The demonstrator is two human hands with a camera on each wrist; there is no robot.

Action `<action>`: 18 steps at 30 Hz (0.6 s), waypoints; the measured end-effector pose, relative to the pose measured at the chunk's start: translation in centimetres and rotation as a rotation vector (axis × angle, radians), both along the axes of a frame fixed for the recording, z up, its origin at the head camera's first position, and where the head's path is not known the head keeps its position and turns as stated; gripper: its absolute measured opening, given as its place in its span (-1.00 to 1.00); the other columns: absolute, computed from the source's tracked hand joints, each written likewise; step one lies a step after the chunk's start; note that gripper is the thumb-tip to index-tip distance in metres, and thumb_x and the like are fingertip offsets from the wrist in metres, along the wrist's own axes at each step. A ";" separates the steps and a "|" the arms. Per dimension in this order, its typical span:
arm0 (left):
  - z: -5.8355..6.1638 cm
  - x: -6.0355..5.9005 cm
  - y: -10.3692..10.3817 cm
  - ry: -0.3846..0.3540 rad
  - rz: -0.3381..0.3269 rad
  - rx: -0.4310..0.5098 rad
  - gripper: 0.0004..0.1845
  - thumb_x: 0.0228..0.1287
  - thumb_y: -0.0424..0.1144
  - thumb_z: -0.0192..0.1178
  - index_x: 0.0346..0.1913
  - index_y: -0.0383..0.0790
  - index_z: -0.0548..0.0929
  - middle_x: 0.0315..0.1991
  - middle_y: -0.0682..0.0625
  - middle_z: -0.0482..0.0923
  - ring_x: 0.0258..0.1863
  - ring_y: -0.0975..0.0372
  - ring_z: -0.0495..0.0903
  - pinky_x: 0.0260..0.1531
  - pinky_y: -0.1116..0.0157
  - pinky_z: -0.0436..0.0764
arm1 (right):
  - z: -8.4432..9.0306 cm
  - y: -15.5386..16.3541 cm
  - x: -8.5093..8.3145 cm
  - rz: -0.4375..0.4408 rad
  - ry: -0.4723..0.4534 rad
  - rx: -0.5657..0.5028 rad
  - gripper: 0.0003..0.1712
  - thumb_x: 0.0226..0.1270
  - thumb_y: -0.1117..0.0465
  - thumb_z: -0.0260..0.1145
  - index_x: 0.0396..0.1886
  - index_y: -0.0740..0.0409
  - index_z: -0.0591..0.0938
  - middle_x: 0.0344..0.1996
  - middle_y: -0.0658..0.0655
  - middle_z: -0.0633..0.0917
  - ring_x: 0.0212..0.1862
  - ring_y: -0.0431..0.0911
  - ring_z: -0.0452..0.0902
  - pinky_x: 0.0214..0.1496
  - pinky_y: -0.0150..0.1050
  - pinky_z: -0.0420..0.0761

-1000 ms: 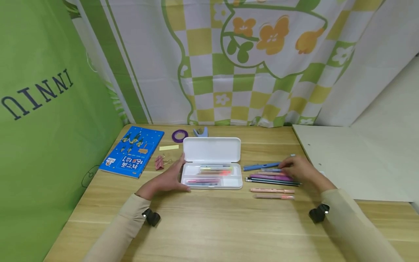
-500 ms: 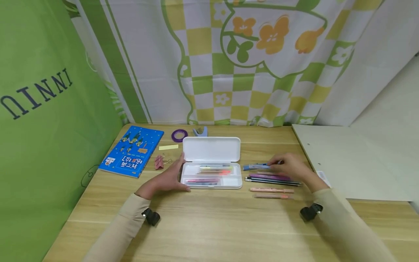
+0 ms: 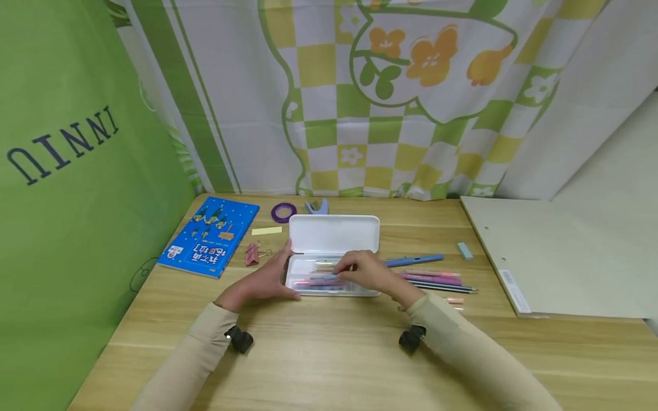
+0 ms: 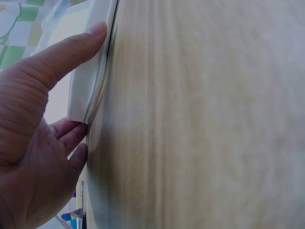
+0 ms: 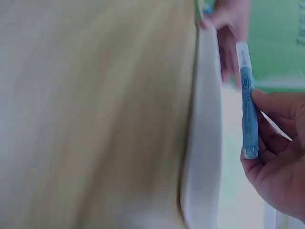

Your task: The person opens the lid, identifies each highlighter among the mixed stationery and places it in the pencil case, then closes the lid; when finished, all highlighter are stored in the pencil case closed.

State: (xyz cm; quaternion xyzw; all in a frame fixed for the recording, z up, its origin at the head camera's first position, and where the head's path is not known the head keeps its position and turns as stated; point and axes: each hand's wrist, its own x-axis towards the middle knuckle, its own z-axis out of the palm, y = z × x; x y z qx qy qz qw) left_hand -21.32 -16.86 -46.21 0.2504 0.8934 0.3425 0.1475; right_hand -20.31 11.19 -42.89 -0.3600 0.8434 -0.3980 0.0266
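- One white pencil case [image 3: 334, 234] lies open at desk [image 3: 329, 354] centre, several pens inside.
- Your left hand [image 3: 267, 279], fingers straight, braces its 9 o'clock edge.
- Your right hand [image 3: 367, 273] pinches one light-blue pen [image 5: 249, 102] over the tray.
- Loose pens [image 3: 429, 278] lie at 3 o'clock.

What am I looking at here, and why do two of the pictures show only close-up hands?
No machine here: a person works with bare hands, wearing one camera on the head and one on each wrist. The head view looks down on a wooden table. The two close-ups come from the wrist cameras. The left hand rests against the left end of an open white pencil case. The right hand holds a light blue pen over the case's tray, seen best in the right wrist view. To the right lie more pens and a small eraser; to the left, a blue booklet and a pink binder clip.
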 end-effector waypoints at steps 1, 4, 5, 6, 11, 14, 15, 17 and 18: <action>0.0 0.0 0.0 -0.002 0.001 -0.003 0.43 -0.16 0.08 0.51 0.47 -0.28 -0.42 0.43 -0.26 -0.01 0.42 -0.05 -0.02 0.37 0.00 0.00 | -0.1 -0.7 0.1 0.003 0.001 0.000 -0.92 0.14 0.38 0.38 -0.35 0.23 0.75 -0.39 0.08 0.70 -0.37 -0.23 0.52 -0.33 -0.38 0.54; 0.2 0.1 0.0 -0.002 -0.001 -0.002 0.42 -0.16 0.09 0.50 0.47 -0.28 -0.41 0.45 -0.27 -0.08 0.43 -0.07 -0.06 0.38 -0.01 -0.01 | -0.5 -2.3 0.2 -0.001 0.013 0.006 -0.93 0.13 0.37 0.38 -0.36 0.23 0.75 -0.39 0.07 0.71 -0.34 -0.21 0.56 -0.30 -0.41 0.54; 0.2 0.0 0.1 0.001 -0.006 0.005 0.42 -0.15 0.08 0.50 0.47 -0.30 -0.41 0.45 -0.28 -0.08 0.43 -0.08 -0.05 0.37 -0.02 -0.01 | -0.5 -2.7 0.3 -0.011 0.016 0.006 -0.93 0.13 0.37 0.39 -0.37 0.24 0.75 -0.39 0.09 0.71 -0.33 -0.19 0.58 -0.28 -0.40 0.54; 0.2 0.0 0.1 0.003 -0.008 0.007 0.42 -0.15 0.08 0.50 0.47 -0.30 -0.41 0.45 -0.28 -0.07 0.43 -0.08 -0.05 0.37 -0.02 -0.01 | -0.6 -2.9 0.2 -0.026 0.016 0.007 -0.93 0.12 0.38 0.39 -0.38 0.25 0.75 -0.39 0.09 0.71 -0.31 -0.17 0.58 -0.26 -0.40 0.54; 0.2 0.1 0.0 0.007 -0.016 0.010 0.42 -0.15 0.08 0.50 0.46 -0.32 -0.41 0.42 -0.29 -0.02 0.41 -0.09 0.00 0.36 -0.04 0.01 | -0.8 -3.4 0.2 -0.100 -0.014 0.004 -0.93 0.09 0.40 0.38 -0.40 0.26 0.75 -0.40 0.11 0.72 -0.29 -0.13 0.60 -0.21 -0.38 0.55; 0.2 0.1 0.0 -0.005 -0.007 0.005 0.43 -0.15 0.08 0.50 0.46 -0.28 -0.43 0.44 -0.26 -0.04 0.42 -0.07 -0.01 0.37 -0.02 0.02 | -1.1 -3.4 0.1 -0.120 -0.035 0.008 -0.93 0.10 0.41 0.38 -0.41 0.25 0.75 -0.39 0.10 0.72 -0.28 -0.13 0.59 -0.20 -0.38 0.55; 0.2 0.1 0.0 -0.009 -0.004 0.004 0.43 -0.15 0.08 0.50 0.46 -0.27 -0.44 0.45 -0.26 -0.06 0.42 -0.07 -0.03 0.37 -0.02 0.01 | -1.2 -3.4 0.0 -0.125 -0.039 0.010 -0.93 0.10 0.41 0.38 -0.41 0.25 0.75 -0.39 0.10 0.72 -0.27 -0.13 0.59 -0.19 -0.39 0.54; 0.2 0.2 0.0 -0.013 -0.001 0.005 0.43 -0.15 0.08 0.50 0.47 -0.26 -0.44 0.45 -0.26 -0.08 0.43 -0.07 -0.05 0.37 -0.02 0.01 | -1.2 -3.3 0.0 -0.131 -0.048 0.016 -0.93 0.10 0.41 0.37 -0.41 0.25 0.75 -0.39 0.10 0.72 -0.27 -0.14 0.59 -0.20 -0.39 0.54; 0.2 0.2 0.1 -0.010 -0.002 0.005 0.44 -0.16 0.08 0.50 0.46 -0.26 -0.44 0.45 -0.26 -0.07 0.42 -0.07 -0.04 0.37 -0.02 0.01 | -1.3 -3.3 0.0 -0.136 -0.051 0.019 -0.93 0.10 0.40 0.37 -0.41 0.25 0.75 -0.39 0.10 0.72 -0.27 -0.14 0.59 -0.20 -0.39 0.54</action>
